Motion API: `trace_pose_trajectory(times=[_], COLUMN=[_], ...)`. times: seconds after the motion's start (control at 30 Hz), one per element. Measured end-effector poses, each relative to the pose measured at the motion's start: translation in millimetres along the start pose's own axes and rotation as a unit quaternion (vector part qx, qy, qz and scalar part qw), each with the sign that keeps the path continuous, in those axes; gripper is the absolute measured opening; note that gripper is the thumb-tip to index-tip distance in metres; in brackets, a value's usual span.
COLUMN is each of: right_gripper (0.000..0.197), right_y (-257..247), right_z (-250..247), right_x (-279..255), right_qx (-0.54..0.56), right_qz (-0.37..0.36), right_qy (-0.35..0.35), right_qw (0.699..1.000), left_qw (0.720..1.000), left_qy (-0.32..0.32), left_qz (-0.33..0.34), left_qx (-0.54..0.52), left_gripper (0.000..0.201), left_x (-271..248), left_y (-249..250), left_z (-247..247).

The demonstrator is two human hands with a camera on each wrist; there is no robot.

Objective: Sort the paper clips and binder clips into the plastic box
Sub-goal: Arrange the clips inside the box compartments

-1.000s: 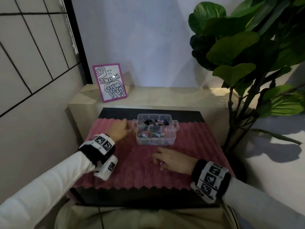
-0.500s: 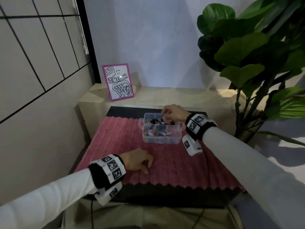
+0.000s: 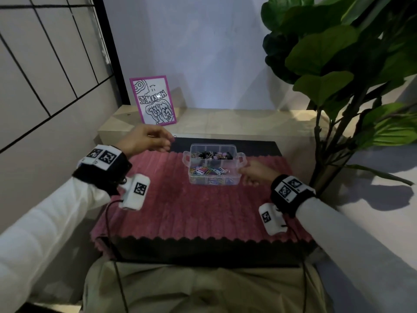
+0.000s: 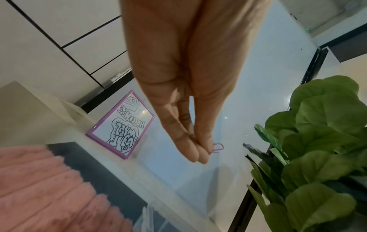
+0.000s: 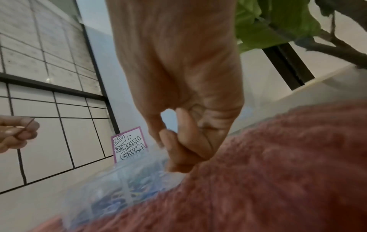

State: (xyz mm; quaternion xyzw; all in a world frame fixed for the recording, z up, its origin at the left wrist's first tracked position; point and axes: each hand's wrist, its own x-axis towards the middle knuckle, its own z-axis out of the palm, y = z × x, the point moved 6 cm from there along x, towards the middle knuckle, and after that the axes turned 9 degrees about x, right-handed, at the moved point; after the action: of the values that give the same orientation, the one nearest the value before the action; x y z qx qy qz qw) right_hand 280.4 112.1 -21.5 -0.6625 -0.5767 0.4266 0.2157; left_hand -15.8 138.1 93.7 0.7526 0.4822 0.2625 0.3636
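A clear plastic box (image 3: 214, 180) stands at the back of the pink mat, dark binder clips (image 3: 212, 154) in its far compartments and coloured paper clips (image 3: 207, 171) in the near ones. My left hand (image 3: 168, 141) hovers left of the box, above the mat's back edge. It pinches a thin pink paper clip (image 3: 173, 137) between thumb and fingertips, and in the left wrist view the clip (image 4: 217, 147) sticks out past the fingertips (image 4: 200, 155). My right hand (image 3: 242, 175) lies on the mat against the box's right end. Its fingers (image 5: 178, 153) are curled and nothing shows in them.
The pink ribbed mat (image 3: 191, 211) covers a black table (image 3: 203, 251). Behind it runs a pale ledge (image 3: 248, 123) with a purple-framed drawing (image 3: 153, 100). A large leafy plant (image 3: 338, 75) crowds the right side. A tiled wall is close on the left.
My left hand rose from the mat's front to the back left, now pinching a paper clip. My right hand came down from over the box's far compartments to the mat at its right end.
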Motion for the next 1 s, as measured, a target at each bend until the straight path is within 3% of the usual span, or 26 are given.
trace_pose_trajectory(times=[0.17, 0.37, 0.47, 0.53, 0.63, 0.87, 0.93, 1.0], right_gripper=[0.026, 0.013, 0.005, 0.009, 0.014, 0.014, 0.025, 0.04], right_y=[-18.1, -35.5, -39.1, -33.8, -18.7, 4.2, 8.4, 13.7], right_z=[1.5, -4.9, 7.9, 18.9, 31.9, 38.3, 26.3, 13.9], right_x=[-12.8, -61.4, -85.2, -93.9, -96.7, -96.2, -99.5, -106.4], right_qx=[0.017, 0.07, 0.064, 0.054, 0.052, 0.061, -0.013, -0.17], right_qz=[-0.07, -0.123, -0.121, -0.122, -0.106, -0.068, -0.11, -0.16], right_qy=[0.016, 0.052, 0.033, 0.034, 0.032, 0.022, 0.079, 0.143], right_qw=[0.997, 0.989, 0.99, 0.99, 0.993, 0.996, 0.991, 0.962], left_qw=[0.999, 0.989, 0.988, 0.976, 0.948, 0.911, 0.926, 0.943], left_qy=[0.026, 0.142, 0.064, 0.005, -0.03, -0.095, -0.019, 0.122], left_qz=[0.011, 0.03, 0.078, 0.114, 0.144, 0.152, 0.172, 0.127], left_qx=[0.021, 0.009, 0.118, 0.187, 0.281, 0.372, 0.335, 0.284], left_gripper=[0.018, 0.02, 0.015, 0.01, 0.009, 0.019, 0.02, 0.023], left_x=[-13.9, -56.0, -63.4, -62.5, -53.6, -55.6, -60.3, -67.6], left_y=[0.7, 20.8, 45.9, 51.0, 46.3, 20.5, 22.6, 16.5], left_z=[1.3, -20.9, 31.4, 75.6, 122.4, 153.1, 135.0, 101.3])
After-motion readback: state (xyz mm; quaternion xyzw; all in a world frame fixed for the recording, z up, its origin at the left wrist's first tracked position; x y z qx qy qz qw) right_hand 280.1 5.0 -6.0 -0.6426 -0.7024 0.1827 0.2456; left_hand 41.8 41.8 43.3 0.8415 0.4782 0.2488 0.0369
